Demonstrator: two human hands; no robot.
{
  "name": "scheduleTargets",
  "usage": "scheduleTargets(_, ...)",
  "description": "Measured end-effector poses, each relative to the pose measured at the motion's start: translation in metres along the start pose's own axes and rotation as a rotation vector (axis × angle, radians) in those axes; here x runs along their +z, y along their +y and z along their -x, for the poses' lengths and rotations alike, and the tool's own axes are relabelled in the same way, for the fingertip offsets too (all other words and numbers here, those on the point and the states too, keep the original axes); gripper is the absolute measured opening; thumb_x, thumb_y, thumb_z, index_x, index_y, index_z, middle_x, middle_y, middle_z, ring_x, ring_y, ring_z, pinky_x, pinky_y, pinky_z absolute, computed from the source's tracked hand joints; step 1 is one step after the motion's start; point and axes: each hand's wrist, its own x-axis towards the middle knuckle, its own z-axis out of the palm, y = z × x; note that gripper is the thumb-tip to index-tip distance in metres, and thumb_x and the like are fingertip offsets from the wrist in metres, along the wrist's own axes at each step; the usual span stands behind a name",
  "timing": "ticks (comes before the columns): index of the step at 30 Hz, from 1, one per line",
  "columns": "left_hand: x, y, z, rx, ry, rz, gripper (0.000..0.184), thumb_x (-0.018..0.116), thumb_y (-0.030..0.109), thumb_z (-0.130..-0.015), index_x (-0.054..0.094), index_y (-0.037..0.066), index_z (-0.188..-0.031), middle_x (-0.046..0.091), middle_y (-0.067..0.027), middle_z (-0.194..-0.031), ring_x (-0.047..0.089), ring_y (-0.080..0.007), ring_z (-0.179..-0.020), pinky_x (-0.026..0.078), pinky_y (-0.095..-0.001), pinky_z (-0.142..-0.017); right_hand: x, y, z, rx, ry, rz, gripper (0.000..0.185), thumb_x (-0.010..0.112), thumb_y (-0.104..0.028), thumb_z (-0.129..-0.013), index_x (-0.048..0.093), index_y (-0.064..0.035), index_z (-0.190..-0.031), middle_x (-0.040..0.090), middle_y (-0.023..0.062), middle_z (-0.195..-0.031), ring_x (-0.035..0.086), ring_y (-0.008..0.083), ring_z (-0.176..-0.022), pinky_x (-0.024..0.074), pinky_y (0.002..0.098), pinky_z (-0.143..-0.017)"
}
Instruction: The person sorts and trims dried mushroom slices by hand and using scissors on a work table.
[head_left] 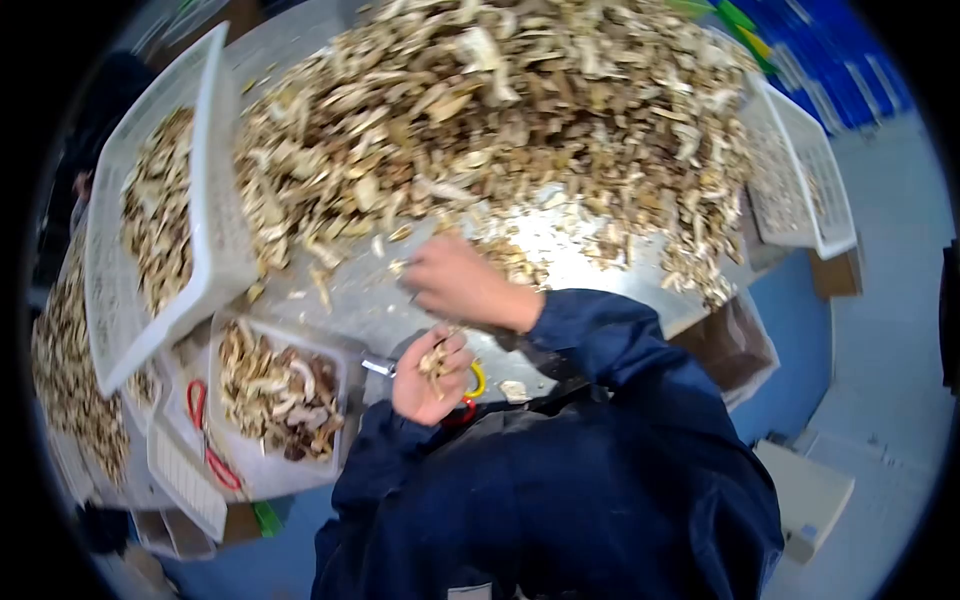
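My left hand (425, 388) is palm up near my body, with its fingers curled around several small dried mushroom pieces (434, 362). Farther out, my right hand (462, 284) is low over the metal table, its fingers bent together and blurred. A pale bit shows at its fingertips, but I cannot tell whether they grip it. Just beyond rises a large heap of dried mushroom slices (520, 130). Partly hidden behind my left hand is a tool with a yellow and red handle (477, 380); a silver metal piece (378, 366) shows on the hand's other side.
A white basket of slices (215, 255) stands tilted at left. Below it are a clear tub of mushroom pieces (345, 385) and red-handled scissors (207, 440). Another white basket (835, 215) is at right, near a lined box (735, 350). Blue crates (840, 60) stand at back right.
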Motion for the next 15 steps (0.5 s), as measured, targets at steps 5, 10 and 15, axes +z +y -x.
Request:
scheduleTargets(5, 0.007, -0.005, 0.001, -0.025, -0.012, -0.037, 0.015, 0.045, 0.018, -0.096, 0.049, 0.007, -0.106, 0.042, -0.0035, -0.091, 0.043, -0.0149, -0.080, 0.043, -0.0256, -0.058, -0.006, -0.004, 0.042, 0.025, 0.017, 0.127, 0.012, 0.065, -0.018, -0.077, 0.062, -0.0139, -0.087, 0.054, 0.0030, -0.097, 0.051, 0.0248, -0.104, 0.0244, 0.0579, -0.103)
scheduleTargets(10, 0.004, -0.001, -0.012, -0.087, 0.088, -0.060, 0.013, 0.044, 0.019, -0.096, 0.051, 0.009, -0.102, 0.043, -0.0017, -0.084, 0.044, -0.0139, -0.074, 0.043, -0.0245, -0.058, -0.049, 0.015, 0.147, 0.267, 0.042, 0.287, 0.007, 0.064, -0.016, -0.080, 0.059, -0.0119, -0.082, 0.055, 0.0045, -0.091, 0.054, 0.0257, -0.095, 0.0249, 0.0558, -0.104)
scheduleTargets(15, 0.010, -0.006, -0.027, -0.089, 0.164, -0.033, 0.015, 0.044, 0.018, -0.095, 0.054, 0.008, -0.099, 0.042, -0.0008, -0.082, 0.043, -0.0133, -0.074, 0.043, -0.0252, -0.061, -0.100, 0.043, 0.229, 0.527, 0.346, 0.516, 0.007, 0.063, -0.012, -0.078, 0.057, -0.0075, -0.076, 0.055, 0.0065, -0.086, 0.053, 0.0265, -0.091, 0.0270, 0.0571, -0.099)
